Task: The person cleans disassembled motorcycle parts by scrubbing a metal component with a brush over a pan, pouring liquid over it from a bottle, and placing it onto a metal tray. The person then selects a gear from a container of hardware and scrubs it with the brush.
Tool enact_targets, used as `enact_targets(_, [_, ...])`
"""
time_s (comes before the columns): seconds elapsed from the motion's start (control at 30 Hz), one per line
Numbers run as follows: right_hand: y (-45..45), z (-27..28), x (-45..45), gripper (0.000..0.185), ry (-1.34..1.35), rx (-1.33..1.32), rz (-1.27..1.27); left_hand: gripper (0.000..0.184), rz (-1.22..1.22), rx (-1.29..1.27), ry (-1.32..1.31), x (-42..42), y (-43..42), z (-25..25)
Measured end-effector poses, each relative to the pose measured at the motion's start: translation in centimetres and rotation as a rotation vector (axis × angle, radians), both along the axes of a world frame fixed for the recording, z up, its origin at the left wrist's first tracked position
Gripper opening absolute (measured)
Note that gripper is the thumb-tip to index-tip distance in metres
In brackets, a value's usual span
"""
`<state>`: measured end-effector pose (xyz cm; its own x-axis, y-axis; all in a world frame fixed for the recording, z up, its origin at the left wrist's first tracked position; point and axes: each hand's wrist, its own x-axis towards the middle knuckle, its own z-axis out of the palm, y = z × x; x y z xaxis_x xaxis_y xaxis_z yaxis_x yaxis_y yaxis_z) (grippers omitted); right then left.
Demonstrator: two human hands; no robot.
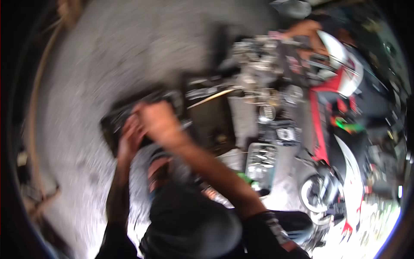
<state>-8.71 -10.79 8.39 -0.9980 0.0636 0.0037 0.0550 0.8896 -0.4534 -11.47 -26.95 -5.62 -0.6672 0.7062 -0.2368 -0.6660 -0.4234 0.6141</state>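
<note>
My left hand and my right hand are close together over the left part of a dark open case or tray. Its contents are smeared by motion and I cannot name them. My right arm crosses in from the lower right, and that hand overlaps the left one at the fingertips. The fingers of both hands are too blurred to tell whether they grip anything. Beside them is a second dark tray section, with a thin light-coloured stick across its upper part.
Several metal engine-like parts lie on the concrete floor. A tray of small metal pieces stands right of my knees. A red and white motorcycle fills the right side. Another person's arm reaches in at the top right.
</note>
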Motion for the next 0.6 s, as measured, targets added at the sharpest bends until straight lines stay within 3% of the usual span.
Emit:
enact_targets(0.03, [-0.4, -1.5, -0.1, 0.015, 0.182, -0.118, -0.055, 0.045, 0.051, -0.087, -0.072, 0.1, 0.0, -1.2])
enact_targets(0.07, [-0.8, 1.3, 0.5, 0.017, 0.141, -0.309, -0.115, 0.046, 0.066, -0.079, 0.059, 0.1, 0.3, -1.8])
enact_targets(0.13, [-1.0, 0.6, 0.5, 0.021, 0.199, -0.379, -0.163, 0.044, 0.101, -0.029, 0.047, 0.0, 1.2, 1.8])
enact_targets(0.37, [-1.5, 1.2, 2.1, 0.021, 0.266, -0.36, -0.225, 0.038, 0.038, -0.217, 0.397, -0.4, 0.7, 4.8])
enact_targets(0.43, [-1.3, 1.8, 2.3, 0.02, 0.215, -0.428, -0.239, 0.038, 0.079, -0.228, 0.352, 0.1, 0.9, 5.5])
enact_targets(0.5, [-1.2, 2.3, 2.3, 0.021, 0.377, -0.483, -0.306, 0.041, 0.125, -0.218, 0.331, 0.1, 1.1, 5.8])
enact_targets(0.6, [-0.4, 3.0, 2.7, 0.021, 0.337, -0.383, -0.282, 0.048, 0.036, -0.037, 0.148, 0.9, 1.9, 5.8])
